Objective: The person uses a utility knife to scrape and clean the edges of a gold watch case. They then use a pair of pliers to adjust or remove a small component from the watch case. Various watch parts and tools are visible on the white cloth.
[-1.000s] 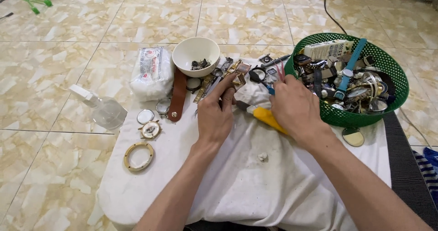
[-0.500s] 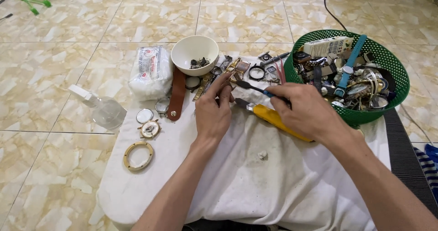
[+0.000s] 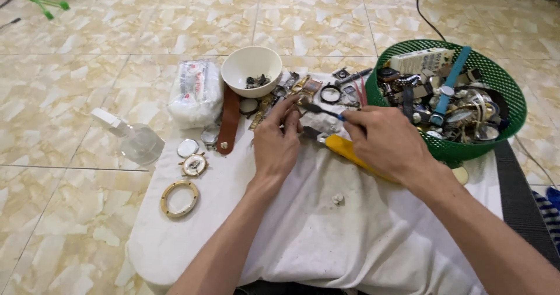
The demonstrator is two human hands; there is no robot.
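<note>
Two hands over a white cloth (image 3: 361,236): left hand (image 3: 275,144) pinching one small gold watch piece (image 3: 301,99), right hand (image 3: 386,140) gripping one thin dark tool (image 3: 319,109). Nearby, one white bowl (image 3: 251,69), one green basket (image 3: 508,99), one yellow-handled tool (image 3: 345,150).

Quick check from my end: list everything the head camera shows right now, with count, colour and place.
Basket: one, green, far right, full of watches and straps.
Bowl: one, white, upper middle, small dark parts inside.
Cloth: one, white, spread under the work.
Packet: one, white, left of bowl.
Spray bottle: one, clear, on tiles at left.
Leather strap: one, brown, below bowl.
Ring bezel: one, gold, cloth's left edge.
Yellow-handled tool: one, lying on cloth.
Left hand: holds a small gold piece.
Right hand: holds a thin blue-tipped tool.
</note>
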